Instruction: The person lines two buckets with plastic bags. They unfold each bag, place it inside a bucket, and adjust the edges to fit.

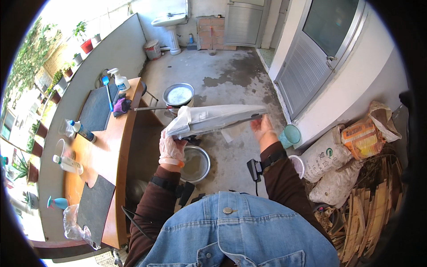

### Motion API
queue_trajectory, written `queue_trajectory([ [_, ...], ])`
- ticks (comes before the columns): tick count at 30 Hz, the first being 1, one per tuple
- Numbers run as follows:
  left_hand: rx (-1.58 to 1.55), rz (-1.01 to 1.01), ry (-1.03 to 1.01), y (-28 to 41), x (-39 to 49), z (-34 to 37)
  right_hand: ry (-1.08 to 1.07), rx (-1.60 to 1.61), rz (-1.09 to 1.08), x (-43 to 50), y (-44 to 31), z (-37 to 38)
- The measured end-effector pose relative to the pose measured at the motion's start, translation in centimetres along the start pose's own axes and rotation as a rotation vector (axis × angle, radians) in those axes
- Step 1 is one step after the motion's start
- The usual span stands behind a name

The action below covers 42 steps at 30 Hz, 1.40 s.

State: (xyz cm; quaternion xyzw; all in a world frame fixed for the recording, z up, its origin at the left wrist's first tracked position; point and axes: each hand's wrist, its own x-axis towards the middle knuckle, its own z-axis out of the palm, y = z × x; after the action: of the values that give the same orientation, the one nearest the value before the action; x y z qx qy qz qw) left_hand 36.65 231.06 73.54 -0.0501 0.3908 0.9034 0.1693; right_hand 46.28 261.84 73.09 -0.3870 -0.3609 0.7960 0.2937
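My left hand (pixel 172 148), in a thin clear plastic glove, grips the near left end of a flat object wrapped in translucent plastic (pixel 217 120). The wrapped object lies nearly level across the view; what is inside looks dark and flat but cannot be made out. At its right end, my right hand (pixel 262 128) holds the edge between thumb and fingers. Below the left hand, a metal basin of cloudy water (pixel 195 164) is on the floor. Beyond the wrapped object stands another basin with white suds (pixel 180 94), with a rod with a red part (pixel 153 108) passing near it.
At the left, a wooden table (pixel 125 147) bears dark mats (pixel 96 207), a white spray bottle (pixel 122 81), a blue brush (pixel 108 93), purple-and-black gloves (pixel 121 106) and bottles. Sacks (pixel 328 163), a green bucket (pixel 289 136) and split wood (pixel 367 220) lie at the right. A pedestal washbasin (pixel 170 21) stands behind.
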Motion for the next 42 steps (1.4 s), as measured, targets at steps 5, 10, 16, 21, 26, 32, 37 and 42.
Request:
queue_trajectory([
  [5,-0.082,-0.061,0.019,-1.0,0.9,-1.3,-0.084,0.282,0.186,3.5,3.5,-1.8],
  [10,-0.114,-0.103,0.149,-0.1,1.8,-3.3,-0.079,-1.051,-0.599,3.3,0.7,-1.5],
  [16,-0.059,-0.144,0.169,0.6,1.0,-2.5,-0.098,-0.702,-0.273,-0.7,-2.6,0.9],
  [21,0.053,-0.127,0.078,-1.2,-0.5,-1.1,-0.002,0.171,0.096,-0.7,0.4,3.0],
  [26,0.053,-0.081,0.164,-1.1,-0.3,-1.5,-0.019,-1.2,-0.622,-0.8,1.5,1.5],
  [32,-0.162,-0.008,0.208,0.7,0.9,-2.9,-0.281,-1.132,-0.644,-0.8,0.2,0.6],
  [37,-0.135,0.036,0.132,-0.8,0.0,-1.8,-0.003,-1.616,-0.784,-1.8,0.1,1.3],
  [42,-0.158,0.044,0.074,-0.6,-0.4,-1.6,0.032,-1.559,-0.824,-4.1,-0.2,1.9],
])
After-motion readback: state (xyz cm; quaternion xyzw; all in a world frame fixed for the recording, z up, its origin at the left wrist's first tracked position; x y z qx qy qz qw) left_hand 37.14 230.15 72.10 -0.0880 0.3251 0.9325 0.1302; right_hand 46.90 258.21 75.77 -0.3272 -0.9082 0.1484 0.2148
